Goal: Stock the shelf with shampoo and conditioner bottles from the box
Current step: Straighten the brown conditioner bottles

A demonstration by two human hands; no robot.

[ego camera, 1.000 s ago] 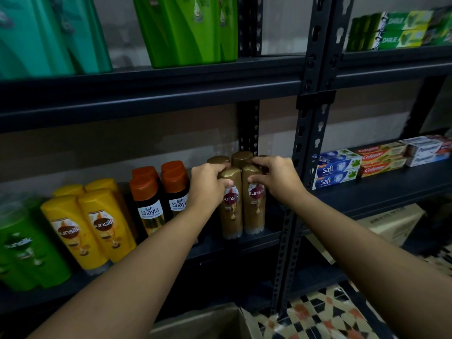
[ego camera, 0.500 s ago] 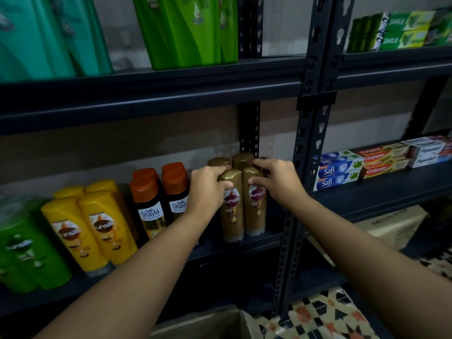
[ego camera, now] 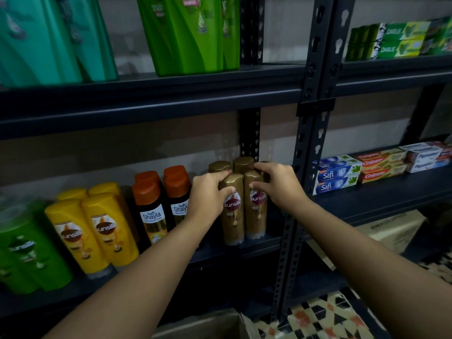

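Brown bottles (ego camera: 242,209) pinched between both hands' grip.

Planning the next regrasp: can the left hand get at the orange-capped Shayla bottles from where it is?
Probably yes. The left hand grips a brown bottle right beside the Shayla bottles; nothing stands between them, and their fronts are open. It must let go first.

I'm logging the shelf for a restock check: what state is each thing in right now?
Left hand: grips the left front brown bottle.
Right hand: grips the right front brown bottle.
Brown bottles: upright, touching, caps shut.
Yellow bottles: upright, untouched.
Shayla bottles: upright, untouched.
Box: open, contents hidden.
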